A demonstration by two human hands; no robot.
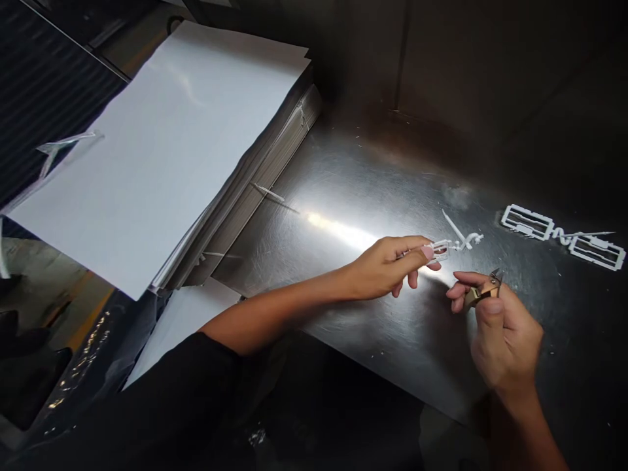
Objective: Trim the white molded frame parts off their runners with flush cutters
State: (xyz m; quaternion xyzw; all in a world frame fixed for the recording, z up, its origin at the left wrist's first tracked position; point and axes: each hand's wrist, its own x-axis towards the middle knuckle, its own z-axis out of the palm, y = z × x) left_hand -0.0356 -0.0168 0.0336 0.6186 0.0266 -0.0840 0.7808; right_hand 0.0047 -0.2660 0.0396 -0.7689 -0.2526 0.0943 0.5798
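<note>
My left hand (387,268) pinches a white moulded plastic piece (444,247) between thumb and fingers, above the brushed steel table (343,196). Close to its tip, my right hand (505,333) grips small brass-handled cutters (483,291), with their metal jaws pointing up and away from the plastic piece. The jaws and the piece stand a small gap apart. Farther right, a white plastic runner with rectangular frames (564,237) lies flat on the steel, out of reach of both fingertips.
A tall stack of white sheets (157,144) fills the left of the table, with a plastic sliver (66,144) on top and another (267,193) against its side. A dark wall rises behind the table. Loose white sheets lie below the stack, near my forearm.
</note>
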